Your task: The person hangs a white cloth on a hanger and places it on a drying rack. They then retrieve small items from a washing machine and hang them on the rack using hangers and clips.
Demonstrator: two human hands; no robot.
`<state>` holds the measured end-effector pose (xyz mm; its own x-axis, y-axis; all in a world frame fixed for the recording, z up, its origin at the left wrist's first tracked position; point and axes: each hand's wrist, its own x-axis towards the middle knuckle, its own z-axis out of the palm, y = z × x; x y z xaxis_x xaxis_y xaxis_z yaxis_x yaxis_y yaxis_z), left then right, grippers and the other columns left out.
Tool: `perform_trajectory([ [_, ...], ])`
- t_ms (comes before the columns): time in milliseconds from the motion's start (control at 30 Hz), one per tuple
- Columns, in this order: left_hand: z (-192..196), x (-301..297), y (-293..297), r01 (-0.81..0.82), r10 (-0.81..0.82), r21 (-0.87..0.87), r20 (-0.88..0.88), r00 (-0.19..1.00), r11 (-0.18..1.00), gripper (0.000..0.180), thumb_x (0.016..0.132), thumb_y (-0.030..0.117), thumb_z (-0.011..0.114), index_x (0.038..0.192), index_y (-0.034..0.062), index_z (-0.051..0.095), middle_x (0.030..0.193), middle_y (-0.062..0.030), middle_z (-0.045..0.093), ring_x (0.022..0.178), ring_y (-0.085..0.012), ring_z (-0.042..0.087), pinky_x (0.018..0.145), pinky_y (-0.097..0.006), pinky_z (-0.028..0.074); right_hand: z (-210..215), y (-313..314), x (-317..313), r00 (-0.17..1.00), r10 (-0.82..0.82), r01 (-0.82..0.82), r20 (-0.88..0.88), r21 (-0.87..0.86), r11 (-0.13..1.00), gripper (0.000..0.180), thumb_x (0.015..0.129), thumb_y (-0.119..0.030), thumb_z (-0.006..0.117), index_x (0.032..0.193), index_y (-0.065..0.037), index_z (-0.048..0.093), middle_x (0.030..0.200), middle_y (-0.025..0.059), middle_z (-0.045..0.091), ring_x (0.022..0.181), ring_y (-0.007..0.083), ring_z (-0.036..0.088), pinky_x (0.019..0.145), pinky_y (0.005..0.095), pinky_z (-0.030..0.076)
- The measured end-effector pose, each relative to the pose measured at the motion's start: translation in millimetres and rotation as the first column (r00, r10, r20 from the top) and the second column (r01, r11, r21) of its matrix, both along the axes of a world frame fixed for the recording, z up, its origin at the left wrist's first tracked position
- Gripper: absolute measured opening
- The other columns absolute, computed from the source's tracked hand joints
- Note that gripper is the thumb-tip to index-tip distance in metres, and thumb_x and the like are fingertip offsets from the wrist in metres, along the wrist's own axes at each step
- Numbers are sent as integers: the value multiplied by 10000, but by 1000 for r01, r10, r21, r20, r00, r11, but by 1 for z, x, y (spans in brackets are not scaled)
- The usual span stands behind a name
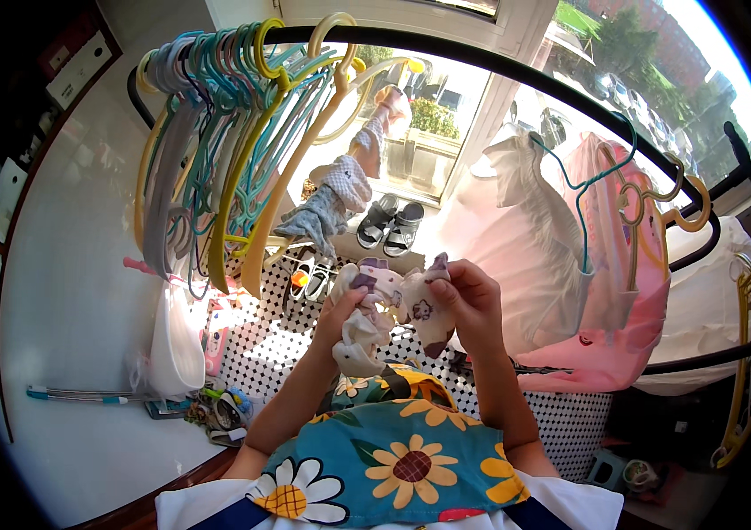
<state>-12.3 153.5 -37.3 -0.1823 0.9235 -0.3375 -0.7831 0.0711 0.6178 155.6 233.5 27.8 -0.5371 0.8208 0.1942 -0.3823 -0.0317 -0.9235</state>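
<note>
Centre of the frame: the left hand (346,305) and the right hand (471,300) each pinch, with fingers closed on the cloth, one end of a small white garment (389,309) with purple printed patches, held up between them at chest height; its loose lower part hangs below the left hand. Both bare forearms rise from the lower edge, over a teal cloth with yellow and white flowers (398,459) at bottom centre. Just behind the hands, a curved black rail (517,71) arcs from upper left to right. On its left part hangs a dense bunch of empty plastic hangers (216,141), teal, yellow and grey. A pale patterned garment (340,190) dangles from one yellow hanger above the hands. To the right of the hands hang a white garment (526,238) on a teal hanger and a pink garment (632,291) on a yellow one. A pair of dark sandals (390,223) stands by the window behind. At lower left, a white plastic container (172,340) leans on the white wall; what it holds cannot be told.
</note>
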Motion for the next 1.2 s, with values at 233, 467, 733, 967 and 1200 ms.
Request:
perform_trajectory([
  [233,4,0,0,52,-52,-7,-22,998,999,285,840,123,558,1117,61,534,888,-54,595,707,-115,592,611,-259,520,128,33,-46,917,-201,352,-345,459,816,284,903,-63,556,1135,-20,398,930,148,663,819,150,646,692,241,522],
  [467,1,-6,-7,91,-88,65,-49,995,994,313,850,110,544,1151,33,510,886,-58,599,722,-97,595,612,-235,511,188,89,-80,517,-855,311,36,923,227,237,891,-156,551,1107,-63,588,852,149,677,753,221,656,692,317,491],
  [733,3,-15,-13,99,-97,39,-45,994,994,331,846,98,540,1165,19,503,925,-75,599,762,-108,605,649,-235,516,177,100,-68,338,-917,71,213,966,250,381,868,-410,540,980,-78,689,846,135,673,799,281,642,735,373,472],
  [967,35,-18,-10,150,-138,192,-79,987,970,351,828,99,547,1156,-14,495,968,-90,595,803,-129,616,684,-251,525,176,102,-59,531,-832,-39,157,986,160,273,830,-225,631,1062,-84,663,963,109,645,878,267,619,787,365,458],
  [1200,49,-12,7,126,-96,314,-112,989,941,344,831,77,536,1161,-13,491,975,-85,594,795,-122,613,666,-238,524,175,104,-65,651,-746,-71,141,990,125,281,843,-85,602,1120,-125,629,1027,88,645,913,277,609,822,376,473],
])
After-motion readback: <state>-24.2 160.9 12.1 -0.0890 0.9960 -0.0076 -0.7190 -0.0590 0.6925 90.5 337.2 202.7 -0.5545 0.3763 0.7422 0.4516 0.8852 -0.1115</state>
